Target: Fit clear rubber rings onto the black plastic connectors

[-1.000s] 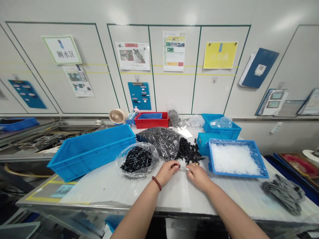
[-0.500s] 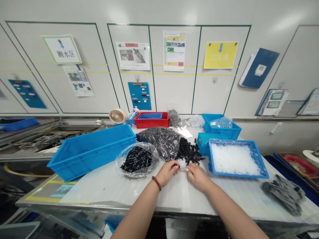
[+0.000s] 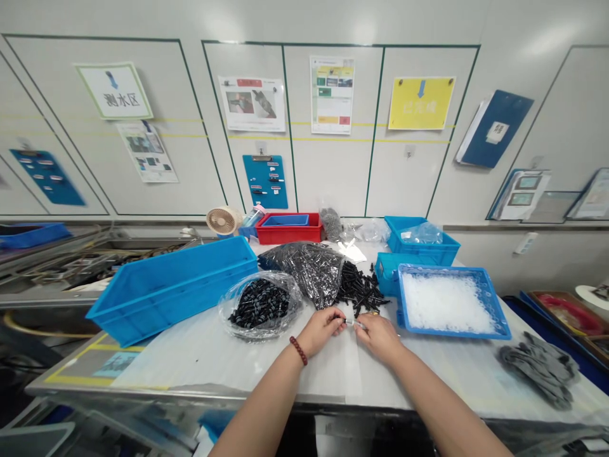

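Observation:
My left hand (image 3: 324,329), with a beaded bracelet at the wrist, pinches a small black part (image 3: 340,321). Close beside it, my right hand (image 3: 377,334) is closed on a thin whitish piece (image 3: 358,324), whose end meets the black part between the hands. Just beyond my fingers lies a loose pile of black parts (image 3: 362,287), spilling from a large plastic bag (image 3: 309,270). To the left, an open clear bag (image 3: 262,304) holds many black pieces with grey bands. A blue tray (image 3: 505,325) of small white pieces stands to the right.
A long blue bin (image 3: 174,289) stands at the left. Behind are a red bin (image 3: 290,236), a small fan (image 3: 223,220) and a blue crate (image 3: 447,252). Grey gloves (image 3: 540,368) lie at the right on the white-covered table (image 3: 266,374).
The whitish piece and the black part between my hands show more clearly, now in line with each other. Both hands have barely moved; the view has shifted slightly.

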`<state>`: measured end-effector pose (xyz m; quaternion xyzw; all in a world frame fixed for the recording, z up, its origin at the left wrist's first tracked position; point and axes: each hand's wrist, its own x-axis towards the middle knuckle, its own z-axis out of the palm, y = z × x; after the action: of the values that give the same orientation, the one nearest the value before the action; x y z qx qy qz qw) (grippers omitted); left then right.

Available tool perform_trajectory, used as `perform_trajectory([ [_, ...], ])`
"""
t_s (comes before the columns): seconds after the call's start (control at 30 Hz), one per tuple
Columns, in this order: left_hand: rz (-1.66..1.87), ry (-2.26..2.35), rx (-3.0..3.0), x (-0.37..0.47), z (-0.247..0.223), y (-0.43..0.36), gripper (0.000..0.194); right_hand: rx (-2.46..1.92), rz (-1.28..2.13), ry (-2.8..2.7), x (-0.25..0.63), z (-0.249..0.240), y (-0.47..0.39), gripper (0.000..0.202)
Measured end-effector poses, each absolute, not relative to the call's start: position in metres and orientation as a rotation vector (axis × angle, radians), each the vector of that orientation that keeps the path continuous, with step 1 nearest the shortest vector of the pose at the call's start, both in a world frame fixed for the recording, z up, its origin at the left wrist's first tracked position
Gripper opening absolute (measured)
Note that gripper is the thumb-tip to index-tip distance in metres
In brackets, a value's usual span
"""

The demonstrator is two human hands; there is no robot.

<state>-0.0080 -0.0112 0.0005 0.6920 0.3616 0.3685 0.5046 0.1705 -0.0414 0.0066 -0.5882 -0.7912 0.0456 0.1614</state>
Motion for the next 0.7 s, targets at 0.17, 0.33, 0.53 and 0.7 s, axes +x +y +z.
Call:
perform_trajectory([
  [0.17,0.869,0.844,1.682,-0.0081,0.003,-0.0143,0.017,-1.754,0.09,-2.27,0.1686,0.0104,-0.0428,0.024],
  [0.33,0.866,0.822,1.691,-0.0081,0.0018,-0.015,0.016,-1.827,0.034,-2.298,0.1665,0.0134,-0.0438,0.027],
  [0.53,0.869,0.814,1.7,-0.0076,0.0002,-0.0143,0.017,-1.884,-0.001,-2.296,0.1653,0.0152,-0.0454,0.034],
  [0.7,0.878,0.817,1.709,-0.0079,0.0015,-0.0148,0.017,-1.911,-0.017,-2.264,0.1641,0.0139,-0.0457,0.035],
])
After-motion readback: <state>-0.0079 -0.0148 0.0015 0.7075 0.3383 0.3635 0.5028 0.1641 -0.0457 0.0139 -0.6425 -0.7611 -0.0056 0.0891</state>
